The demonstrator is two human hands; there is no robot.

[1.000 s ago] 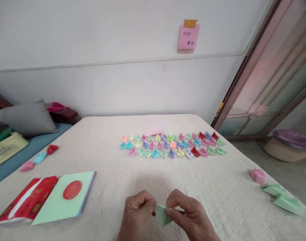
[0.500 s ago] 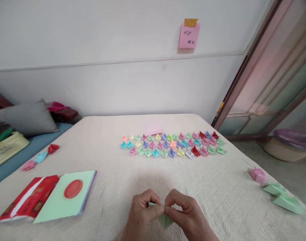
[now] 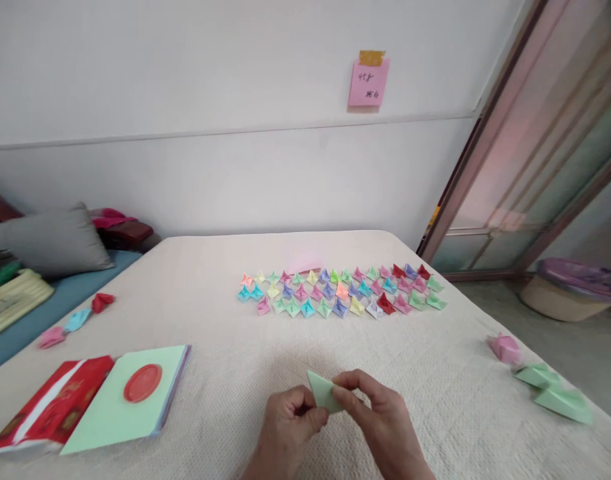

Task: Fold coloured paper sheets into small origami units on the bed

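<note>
Apparently mid-fold, the left hand (image 3: pixel 289 421) and right hand (image 3: pixel 380 415) both pinch the green paper (image 3: pixel 322 392) above the pale cloth (image 3: pixel 225 400), and the next move likely calls for evenly matched edges

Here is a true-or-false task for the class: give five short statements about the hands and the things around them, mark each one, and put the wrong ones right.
1. The left hand and right hand both hold the green paper. True.
2. The red dish lies on the red packet. False: it lies on the paper stack.
3. The pink note is up on the wall. True.
4. The folded shapes are all one colour. False: they include red, blue, green and yellow.
5. The grey pillow is at the right of the view. False: it is at the left.
</note>
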